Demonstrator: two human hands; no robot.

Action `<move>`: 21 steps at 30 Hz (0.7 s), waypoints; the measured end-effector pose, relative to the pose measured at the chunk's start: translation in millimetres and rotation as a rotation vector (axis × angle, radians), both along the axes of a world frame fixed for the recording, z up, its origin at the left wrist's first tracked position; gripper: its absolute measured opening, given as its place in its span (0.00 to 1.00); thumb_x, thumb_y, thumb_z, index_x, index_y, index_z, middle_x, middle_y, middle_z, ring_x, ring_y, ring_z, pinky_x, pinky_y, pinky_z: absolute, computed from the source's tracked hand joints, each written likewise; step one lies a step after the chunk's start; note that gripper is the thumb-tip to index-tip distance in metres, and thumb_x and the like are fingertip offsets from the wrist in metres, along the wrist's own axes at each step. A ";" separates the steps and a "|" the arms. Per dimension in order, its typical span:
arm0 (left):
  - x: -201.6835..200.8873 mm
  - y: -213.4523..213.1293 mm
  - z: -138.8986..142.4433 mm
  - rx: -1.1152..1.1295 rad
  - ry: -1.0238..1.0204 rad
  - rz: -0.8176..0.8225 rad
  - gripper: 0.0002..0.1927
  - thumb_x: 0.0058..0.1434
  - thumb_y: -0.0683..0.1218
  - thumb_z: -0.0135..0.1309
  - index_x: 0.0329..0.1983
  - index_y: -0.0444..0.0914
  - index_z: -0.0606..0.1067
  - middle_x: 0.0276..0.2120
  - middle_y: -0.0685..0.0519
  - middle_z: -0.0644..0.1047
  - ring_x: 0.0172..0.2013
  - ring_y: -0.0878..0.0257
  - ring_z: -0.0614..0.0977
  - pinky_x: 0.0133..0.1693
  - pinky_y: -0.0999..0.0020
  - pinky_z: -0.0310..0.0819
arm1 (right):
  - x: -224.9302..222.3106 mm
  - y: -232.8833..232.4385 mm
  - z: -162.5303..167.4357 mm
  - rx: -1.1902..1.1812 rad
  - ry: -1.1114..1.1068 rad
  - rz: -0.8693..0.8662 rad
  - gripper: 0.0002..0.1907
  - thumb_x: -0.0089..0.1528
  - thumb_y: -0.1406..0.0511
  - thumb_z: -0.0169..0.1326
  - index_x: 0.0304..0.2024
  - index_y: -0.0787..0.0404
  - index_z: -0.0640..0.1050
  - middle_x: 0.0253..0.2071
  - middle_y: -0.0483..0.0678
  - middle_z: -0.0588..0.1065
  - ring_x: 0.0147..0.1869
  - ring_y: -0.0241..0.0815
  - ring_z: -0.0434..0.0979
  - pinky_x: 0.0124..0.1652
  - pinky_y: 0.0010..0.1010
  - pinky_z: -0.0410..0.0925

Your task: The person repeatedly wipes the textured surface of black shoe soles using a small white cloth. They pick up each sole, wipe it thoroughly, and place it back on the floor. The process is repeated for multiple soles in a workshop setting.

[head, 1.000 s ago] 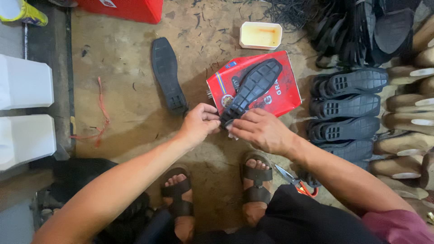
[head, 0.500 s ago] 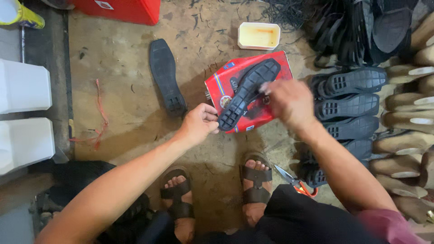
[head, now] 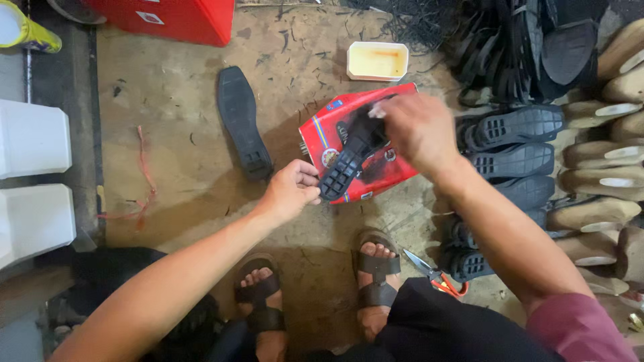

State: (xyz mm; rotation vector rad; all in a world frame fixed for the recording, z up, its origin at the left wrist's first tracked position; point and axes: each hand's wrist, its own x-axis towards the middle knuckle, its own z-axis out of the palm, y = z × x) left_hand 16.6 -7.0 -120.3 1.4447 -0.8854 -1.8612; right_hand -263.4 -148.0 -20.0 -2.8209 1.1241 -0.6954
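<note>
Left hand (head: 290, 192) pinches heel end of black ridged rubber shoe sole (head: 349, 155), which lies tilted over red flat cardboard box (head: 389, 174) on concrete floor (head: 181, 154). Right hand (head: 416, 131), blurred, covers sole's toe end; grip can't be judged. Second black sole (head: 243, 121) lies flat nearby, apart.

Both hands, left hand (head: 290, 192) and right hand (head: 417, 129), grip a black shoe sole (head: 349, 157) over a red box (head: 392, 175).

sole (head: 349, 161): matt black rubber, lugged tread
box (head: 396, 167): glossy red printed card
floor (head: 181, 154): rough bare concrete, stained
tray (head: 378, 61): smooth cream plastic
scissors (head: 439, 276): metal blades, orange plastic grips
sandals (head: 378, 271): dull brown leather-look straps
</note>
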 end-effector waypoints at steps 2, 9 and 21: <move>-0.6 -0.1 -0.6 0.003 0.002 0.006 0.20 0.55 0.32 0.55 0.51 0.31 0.69 0.41 0.45 0.79 0.39 0.59 0.84 0.39 0.63 0.86 | -2.1 -4.9 -2.8 0.022 0.036 0.080 0.13 0.58 0.72 0.57 0.45 0.58 0.78 0.41 0.49 0.78 0.44 0.53 0.78 0.43 0.44 0.70; -0.3 1.4 -3.7 -0.007 0.039 0.028 0.19 0.56 0.32 0.55 0.51 0.31 0.69 0.41 0.44 0.80 0.40 0.59 0.85 0.39 0.62 0.87 | 15.7 29.0 15.0 0.053 -0.023 -0.161 0.13 0.57 0.73 0.57 0.45 0.59 0.78 0.39 0.53 0.77 0.43 0.56 0.77 0.42 0.46 0.70; 5.1 -0.8 21.4 0.032 -0.024 0.008 0.18 0.58 0.34 0.55 0.51 0.33 0.69 0.40 0.45 0.79 0.37 0.57 0.85 0.38 0.64 0.86 | 6.2 127.2 -14.8 0.970 -0.688 -0.391 0.27 0.64 0.68 0.54 0.66 0.61 0.70 0.40 0.48 0.79 0.41 0.38 0.79 0.45 0.30 0.73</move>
